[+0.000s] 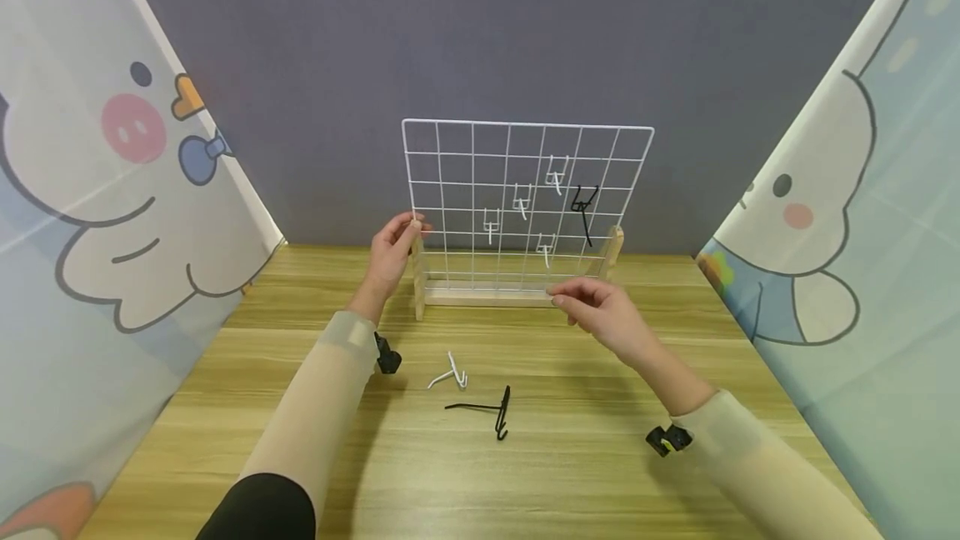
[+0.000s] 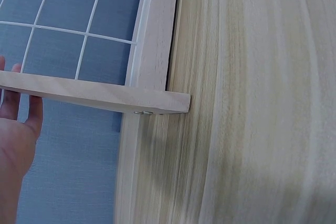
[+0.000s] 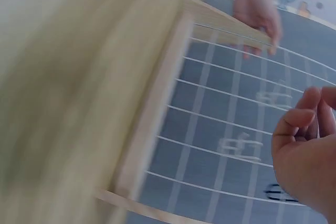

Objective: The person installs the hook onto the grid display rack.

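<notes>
A white wire grid rack point(image 1: 472, 183) stands upright in a wooden base. At its left side my left hand point(image 1: 390, 250) grips the wooden side post point(image 2: 94, 94), thumb in front and fingertips behind. My right hand point(image 1: 600, 315) hovers in front of the lower right part of the grid, fingers loosely bent, with nothing visible between them. Several white hooks point(image 1: 521, 203) hang on the grid, and a black hook point(image 1: 585, 208) hangs at its right. A loose white hook point(image 1: 454, 373) and a loose black hook point(image 1: 502, 411) lie on the table before the rack.
The wood-grain table point(image 1: 570, 482) runs back to a dark grey partition point(image 1: 525, 32). Cartoon-printed cloths flank it, one on the left point(image 1: 67, 215) and one on the right point(image 1: 885, 273). The rack's wooden base bar point(image 1: 487, 298) sits near the table's back edge.
</notes>
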